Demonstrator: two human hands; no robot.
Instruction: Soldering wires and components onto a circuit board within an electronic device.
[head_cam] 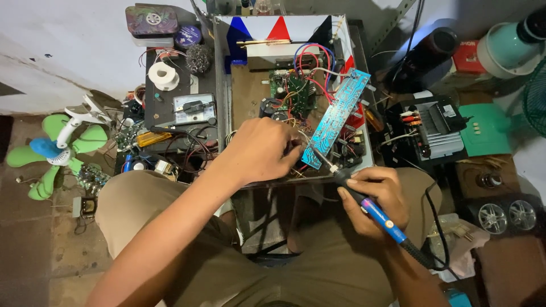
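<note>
Knees frame the work: right hand [378, 199] grips a blue soldering iron [375, 213] like a pen, tip at the tilted blue circuit board [335, 116]. Left hand [261, 150] closes on wires beside it (fingertips hidden), steadying them inside the open chassis [227, 85]; a solder spool [164, 74] lies beyond.
</note>
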